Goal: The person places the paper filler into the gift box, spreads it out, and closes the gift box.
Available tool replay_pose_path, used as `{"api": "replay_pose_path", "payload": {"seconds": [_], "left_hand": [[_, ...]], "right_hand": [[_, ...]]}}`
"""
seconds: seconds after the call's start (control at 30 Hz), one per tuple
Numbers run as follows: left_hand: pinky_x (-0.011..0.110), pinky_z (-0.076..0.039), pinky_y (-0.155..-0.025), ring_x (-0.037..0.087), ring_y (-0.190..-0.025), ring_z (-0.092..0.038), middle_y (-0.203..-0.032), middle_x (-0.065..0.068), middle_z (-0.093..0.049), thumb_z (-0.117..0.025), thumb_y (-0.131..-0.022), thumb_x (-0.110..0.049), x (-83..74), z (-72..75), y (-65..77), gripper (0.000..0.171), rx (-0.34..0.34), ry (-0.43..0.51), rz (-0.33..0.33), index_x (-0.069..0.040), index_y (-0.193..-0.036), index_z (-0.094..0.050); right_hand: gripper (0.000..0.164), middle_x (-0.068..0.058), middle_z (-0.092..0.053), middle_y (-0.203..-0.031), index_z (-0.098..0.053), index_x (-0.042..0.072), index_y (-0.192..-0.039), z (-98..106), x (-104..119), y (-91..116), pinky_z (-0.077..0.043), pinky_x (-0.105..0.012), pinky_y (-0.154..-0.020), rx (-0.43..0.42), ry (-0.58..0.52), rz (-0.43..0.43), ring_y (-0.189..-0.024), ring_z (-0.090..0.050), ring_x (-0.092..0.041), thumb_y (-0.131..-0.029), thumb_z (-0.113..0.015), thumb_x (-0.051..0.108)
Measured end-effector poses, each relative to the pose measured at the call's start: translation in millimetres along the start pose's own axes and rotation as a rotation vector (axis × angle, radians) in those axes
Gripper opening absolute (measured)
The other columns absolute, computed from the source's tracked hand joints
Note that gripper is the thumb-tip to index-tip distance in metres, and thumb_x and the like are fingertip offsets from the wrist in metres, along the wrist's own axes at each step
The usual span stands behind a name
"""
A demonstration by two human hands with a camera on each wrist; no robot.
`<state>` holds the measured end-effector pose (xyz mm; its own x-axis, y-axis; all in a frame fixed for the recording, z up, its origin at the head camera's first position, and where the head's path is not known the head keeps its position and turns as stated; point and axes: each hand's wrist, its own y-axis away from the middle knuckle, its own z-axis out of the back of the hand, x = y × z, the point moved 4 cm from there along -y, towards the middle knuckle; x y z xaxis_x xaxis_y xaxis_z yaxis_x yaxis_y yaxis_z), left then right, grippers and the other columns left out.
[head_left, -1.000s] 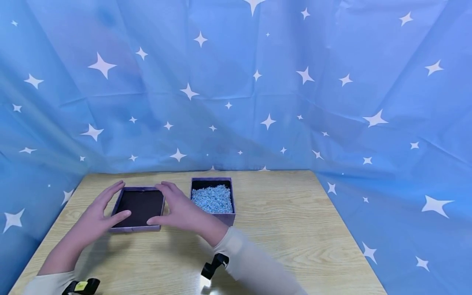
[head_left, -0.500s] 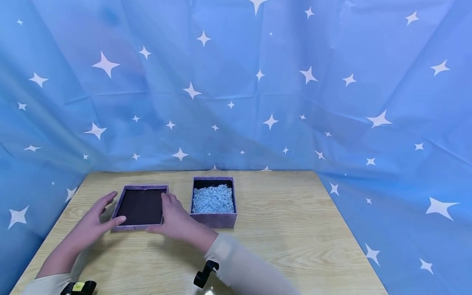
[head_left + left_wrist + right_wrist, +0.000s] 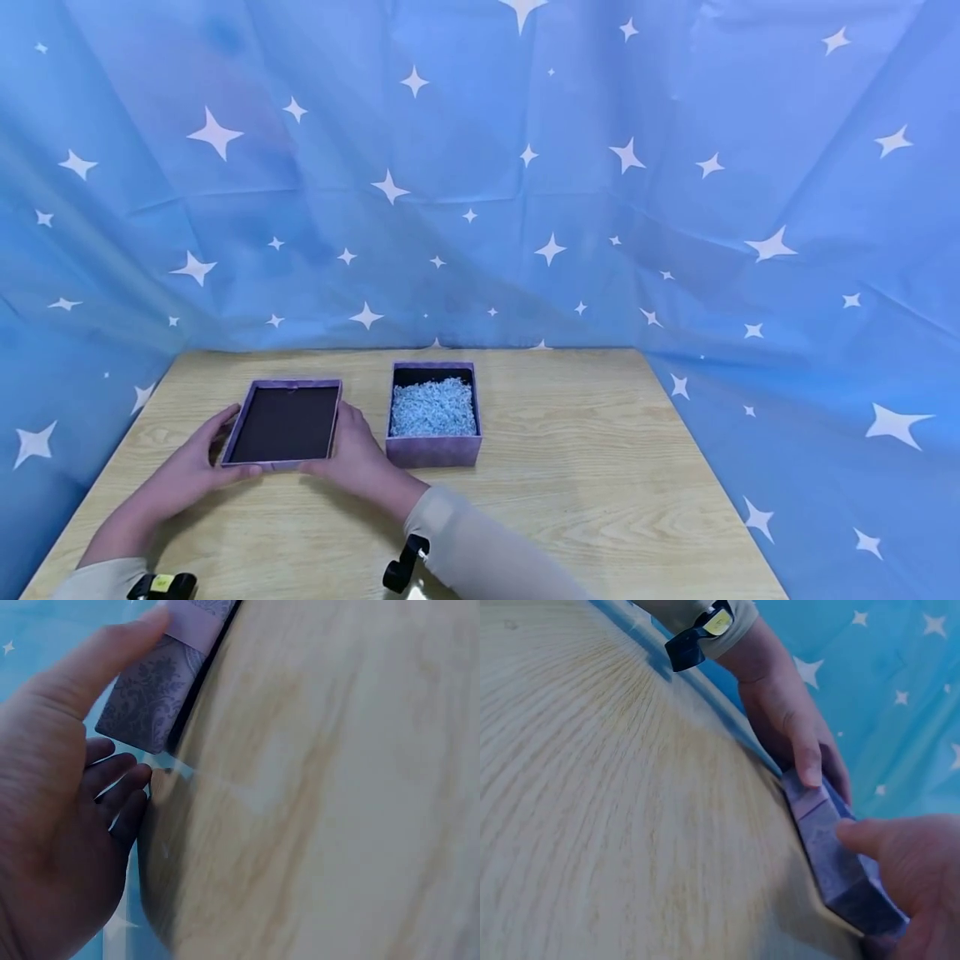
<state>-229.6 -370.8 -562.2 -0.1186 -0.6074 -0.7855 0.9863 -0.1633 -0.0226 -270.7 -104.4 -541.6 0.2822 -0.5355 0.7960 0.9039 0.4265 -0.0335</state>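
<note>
A shallow purple box lid with a black inside lies open side up at the left of the table in the head view. My left hand holds its left side, thumb along the front wall. At the opposite side my right hand grips the lid, its thumb at the front right corner. Floral patterning and a pink band show on the lid's wall in the left wrist view. Both thumbs touch that wall in the right wrist view. Whether the lid touches the table, I cannot tell.
Right of the lid stands a matching deeper box filled with pale blue shredded paper. Both are on a light wooden table. Behind and beside it hangs a blue cloth with white stars.
Both hands have come down and closer onto the lid's sides, the thumbs dropping from above its inside to the front wall. The view shifted slightly; the deeper box stayed put.
</note>
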Motion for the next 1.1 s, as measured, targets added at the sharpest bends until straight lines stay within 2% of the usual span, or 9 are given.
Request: {"api": "replay_pose_path", "payload": {"seconds": [0.1, 0.17, 0.37, 0.53, 0.63, 0.77, 0.9, 1.0, 1.1], "left_hand": [[0.014, -0.045, -0.092, 0.038, -0.13, -0.06, -0.159, 0.038, -0.046, -0.093, -0.093, -0.021, -0.5, -1.4, -3.6, 0.118, 0.005, 0.02, -0.027, 0.006, -0.174, -0.012], [0.013, -0.045, -0.092, 0.034, -0.129, -0.06, -0.158, 0.037, -0.048, -0.094, -0.092, -0.018, -1.4, -2.5, -4.9, 0.116, 0.004, 0.043, -0.047, 0.005, -0.174, -0.015], [0.011, -0.044, -0.091, 0.053, -0.136, -0.055, -0.161, 0.04, -0.042, -0.093, -0.093, -0.015, -3.9, -3.1, -4.5, 0.115, 0.009, 0.054, -0.051, 0.005, -0.175, -0.014], [0.018, -0.052, -0.088, 0.057, -0.136, -0.054, -0.162, 0.04, -0.039, -0.09, -0.096, -0.014, -6.7, 1.1, 0.2, 0.111, 0.012, 0.062, -0.027, 0.003, -0.175, -0.014], [0.02, -0.056, -0.087, 0.062, -0.137, -0.051, -0.165, 0.041, -0.032, -0.087, -0.098, -0.01, -11.7, 5.6, 4.8, 0.109, 0.025, 0.115, -0.023, 0.004, -0.175, -0.012], [0.019, -0.055, -0.086, 0.065, -0.138, -0.047, -0.166, 0.04, -0.03, -0.085, -0.098, -0.007, -23.4, 13.4, 10.1, 0.107, 0.006, 0.14, -0.025, 0.002, -0.175, -0.012], [0.014, -0.051, -0.087, 0.067, -0.136, -0.045, -0.165, 0.04, -0.032, -0.085, -0.096, -0.002, -39.6, 21.9, 11.7, 0.108, -0.049, 0.136, -0.071, 0.0, -0.176, -0.013], [0.01, -0.048, -0.087, 0.072, -0.137, -0.041, -0.166, 0.04, -0.031, -0.086, -0.095, -0.001, -50.4, 26.9, 11.4, 0.109, -0.074, 0.128, -0.092, -0.002, -0.177, -0.014], [0.008, -0.046, -0.086, 0.074, -0.139, -0.039, -0.169, 0.039, -0.029, -0.087, -0.096, -0.005, -59.2, 29.6, 11.4, 0.109, -0.081, 0.113, -0.081, -0.004, -0.178, -0.014]], "right_hand": [[0.108, -0.002, -0.05, -0.164, -0.04, 0.016, -0.168, -3.7, -2.5, -2.8, -0.044, -0.031, -0.12, -0.02, 0.001, 0.014, -0.149, -0.047, -0.014, -0.082, -0.103, 0.03], [0.109, -0.001, -0.05, -0.165, -0.039, 0.017, -0.169, -6.0, -4.3, -3.6, -0.043, -0.03, -0.121, -0.029, 0.02, 0.017, -0.151, -0.045, -0.015, -0.082, -0.103, 0.03], [0.108, 0.003, -0.052, -0.164, -0.042, 0.021, -0.168, -7.1, -6.4, -3.7, -0.044, -0.032, -0.121, -0.059, -0.017, 0.017, -0.151, -0.045, -0.016, -0.08, -0.104, 0.026], [0.108, 0.003, -0.051, -0.164, -0.044, 0.022, -0.169, -3.9, -1.9, 0.1, -0.046, -0.033, -0.119, -0.076, -0.064, 0.026, -0.15, -0.045, -0.014, -0.08, -0.104, 0.029], [0.109, 0.004, -0.047, -0.166, -0.041, 0.021, -0.172, 0.7, 5.5, 3.2, -0.045, -0.031, -0.119, -0.083, -0.083, 0.048, -0.151, -0.042, -0.012, -0.082, -0.103, 0.032], [0.109, 0.005, -0.044, -0.166, -0.038, 0.02, -0.173, 11.6, 17.9, 6.6, -0.045, -0.03, -0.119, -0.103, -0.078, 0.104, -0.15, -0.041, -0.01, -0.085, -0.101, 0.036], [0.105, 0.003, -0.044, -0.164, -0.041, 0.023, -0.171, 23.8, 27.5, 9.0, -0.046, -0.031, -0.118, -0.118, -0.085, 0.161, -0.148, -0.044, -0.01, -0.085, -0.1, 0.034], [0.103, 0.003, -0.045, -0.164, -0.042, 0.025, -0.17, 32.2, 32.1, 11.6, -0.047, -0.032, -0.117, -0.122, -0.103, 0.183, -0.146, -0.046, -0.009, -0.086, -0.1, 0.034], [0.104, 0.005, -0.043, -0.165, -0.039, 0.025, -0.172, 40.8, 36.0, 15.1, -0.048, -0.034, -0.117, -0.118, -0.111, 0.172, -0.145, -0.047, -0.01, -0.087, -0.098, 0.039]]}}
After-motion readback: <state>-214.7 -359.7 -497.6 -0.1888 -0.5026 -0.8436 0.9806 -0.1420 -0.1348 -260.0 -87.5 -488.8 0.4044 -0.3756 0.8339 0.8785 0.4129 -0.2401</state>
